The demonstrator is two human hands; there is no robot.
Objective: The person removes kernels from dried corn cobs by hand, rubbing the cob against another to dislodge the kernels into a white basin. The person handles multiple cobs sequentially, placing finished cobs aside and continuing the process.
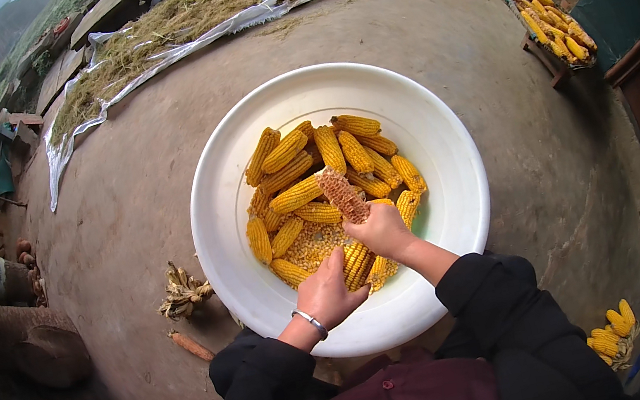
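Observation:
A wide white plastic basin (455, 178) stands before me with several ears of yellow corn (291, 173) in it. My right hand (386, 231) grips a bare reddish-brown corn cob (343, 196), tilted up above the ears. Lower in the basin, my left hand (325, 293) has its thumb and fingers around a yellow ear of corn (357, 264); its fingertips are partly hidden behind the ear. Loose corn kernels (311, 244) cover part of the basin floor between the ears and my left hand.
Dry husks (184, 290) and a stripped cob (191, 346) lie left of the basin. More corn ears (614, 332) are on the ground at lower right. A basket of corn (556, 27) rests on a wooden stand. Dried plant matter (191, 22) covers a white sheet at the back.

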